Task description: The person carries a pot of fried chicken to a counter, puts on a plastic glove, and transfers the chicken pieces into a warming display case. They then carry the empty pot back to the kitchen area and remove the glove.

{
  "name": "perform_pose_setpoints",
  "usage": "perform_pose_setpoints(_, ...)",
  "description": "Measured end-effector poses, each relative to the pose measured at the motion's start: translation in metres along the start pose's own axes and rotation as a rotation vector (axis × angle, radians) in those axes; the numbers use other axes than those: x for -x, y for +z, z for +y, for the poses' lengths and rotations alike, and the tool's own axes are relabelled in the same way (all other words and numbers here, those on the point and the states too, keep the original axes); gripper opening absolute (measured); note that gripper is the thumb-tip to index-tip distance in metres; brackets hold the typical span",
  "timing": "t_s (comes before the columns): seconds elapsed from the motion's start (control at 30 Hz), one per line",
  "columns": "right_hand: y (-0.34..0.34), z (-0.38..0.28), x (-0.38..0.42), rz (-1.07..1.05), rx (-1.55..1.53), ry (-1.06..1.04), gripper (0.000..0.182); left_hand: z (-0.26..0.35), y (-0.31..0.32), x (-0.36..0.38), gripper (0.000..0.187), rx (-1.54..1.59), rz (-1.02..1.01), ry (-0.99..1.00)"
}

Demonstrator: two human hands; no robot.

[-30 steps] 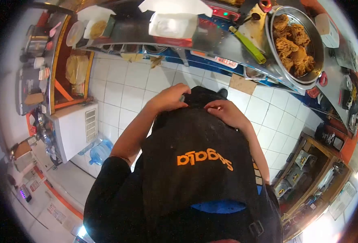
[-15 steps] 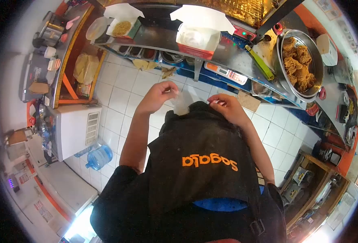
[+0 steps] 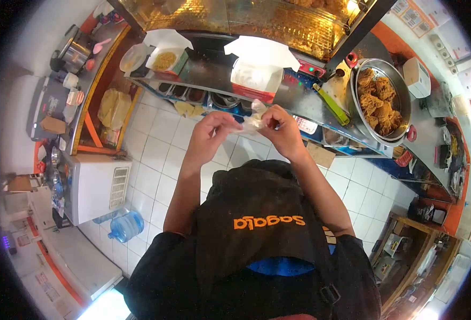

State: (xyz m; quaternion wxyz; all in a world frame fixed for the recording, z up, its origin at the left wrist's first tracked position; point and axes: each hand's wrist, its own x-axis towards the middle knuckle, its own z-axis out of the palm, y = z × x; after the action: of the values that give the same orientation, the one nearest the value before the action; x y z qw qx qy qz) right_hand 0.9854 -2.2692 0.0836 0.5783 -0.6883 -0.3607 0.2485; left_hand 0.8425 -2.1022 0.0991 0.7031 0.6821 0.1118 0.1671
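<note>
A small translucent plastic bag (image 3: 254, 122) is stretched between my two hands, over the floor just in front of the counter. My left hand (image 3: 210, 136) pinches its left side. My right hand (image 3: 281, 130) has its fingers closed on the other side, where something pale yellowish shows in the plastic. Beyond the hands, an open white and red box (image 3: 257, 77) stands on the steel counter (image 3: 209, 69). Further left is a second open box (image 3: 169, 60) with noodles in it.
Green-handled tongs (image 3: 331, 104) lie right of the boxes, beside a steel pot (image 3: 355, 109) of fried chicken. A glass display case (image 3: 235, 18) stands behind the counter. A white appliance (image 3: 99, 186) and a blue water bottle (image 3: 126, 225) are at the left.
Both hands have moved up toward the counter and closer together. The plastic bag, which hung from my left hand, is now held by both hands. The camera view has shifted slightly.
</note>
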Motion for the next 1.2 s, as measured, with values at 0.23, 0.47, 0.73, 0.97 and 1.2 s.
perform_pose_setpoints(0.23,0.008,0.01,0.011,0.178,-0.201,-0.199,0.019,-0.02,0.036,-0.001,0.039,-0.152,0.009,-0.005)
perform_pose_setpoints(0.47,0.031,0.021,0.021,0.235,-0.456,0.003,0.026,-0.054,0.079,-0.009,0.061,-0.43,0.19,0.276)
perform_pose_setpoints(0.73,0.011,0.042,0.022,0.381,-0.687,0.005,0.025,-0.03,0.076,-0.001,0.058,-0.525,0.325,0.063)
perform_pose_setpoints(0.97,-0.002,0.039,0.022,0.639,-0.343,-0.004,0.019,-0.068,0.056,-0.041,0.02,-0.248,0.206,-0.108)
perform_pose_setpoints(1.2,0.004,0.046,0.023,0.559,-0.183,0.134,0.013,-0.048,0.065,-0.037,0.018,-0.467,0.4,0.031)
